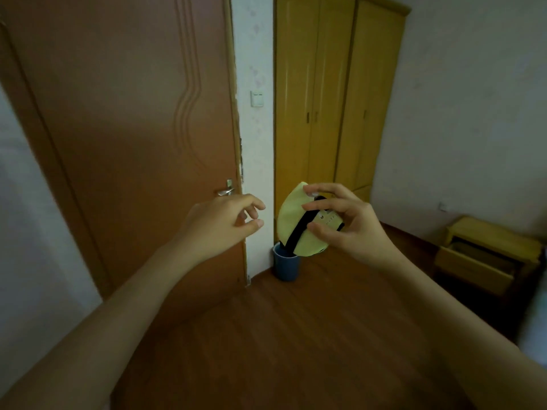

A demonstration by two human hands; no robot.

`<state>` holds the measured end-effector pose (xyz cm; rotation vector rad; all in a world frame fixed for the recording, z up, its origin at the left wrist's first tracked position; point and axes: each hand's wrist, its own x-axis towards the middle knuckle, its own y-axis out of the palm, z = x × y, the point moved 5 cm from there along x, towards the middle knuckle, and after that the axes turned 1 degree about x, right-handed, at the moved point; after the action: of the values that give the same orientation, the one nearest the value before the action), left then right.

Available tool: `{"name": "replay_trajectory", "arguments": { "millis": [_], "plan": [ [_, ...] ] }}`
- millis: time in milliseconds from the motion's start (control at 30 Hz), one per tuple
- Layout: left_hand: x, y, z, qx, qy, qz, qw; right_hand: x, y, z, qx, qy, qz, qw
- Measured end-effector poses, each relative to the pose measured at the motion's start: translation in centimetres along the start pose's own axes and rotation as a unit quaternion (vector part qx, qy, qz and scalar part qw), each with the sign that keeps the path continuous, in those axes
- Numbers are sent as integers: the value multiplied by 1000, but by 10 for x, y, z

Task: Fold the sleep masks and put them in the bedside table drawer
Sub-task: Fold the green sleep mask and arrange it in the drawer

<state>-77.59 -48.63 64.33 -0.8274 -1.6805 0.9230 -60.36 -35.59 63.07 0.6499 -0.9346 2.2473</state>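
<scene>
- Dark brown wooden floor (296, 335), closed reddish-brown door (127, 113), tall yellow wooden wardrobe (334, 93).
- Blue plastic bin (285, 266) stands in the corner; yellow bedside table (491, 232) with its drawer (473, 263) pulled out.
- Right hand (352, 226) pinches the folded pale-yellow sleep mask (291, 220) in the air.
- Left hand (225, 220) relaxed, holding nothing.

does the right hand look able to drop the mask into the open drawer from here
Probably not yet: the right hand holds the folded mask mid-air, while the open drawer sits across bare floor, well off to the right.
</scene>
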Motion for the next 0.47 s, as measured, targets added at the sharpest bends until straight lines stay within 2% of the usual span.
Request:
{"name": "replay_trajectory", "arguments": {
  "millis": [467],
  "plan": [
    [203, 137, -6, -96, 90, 20, 991, 69, -94, -156, -81, 37, -47, 995]
  ]
}}
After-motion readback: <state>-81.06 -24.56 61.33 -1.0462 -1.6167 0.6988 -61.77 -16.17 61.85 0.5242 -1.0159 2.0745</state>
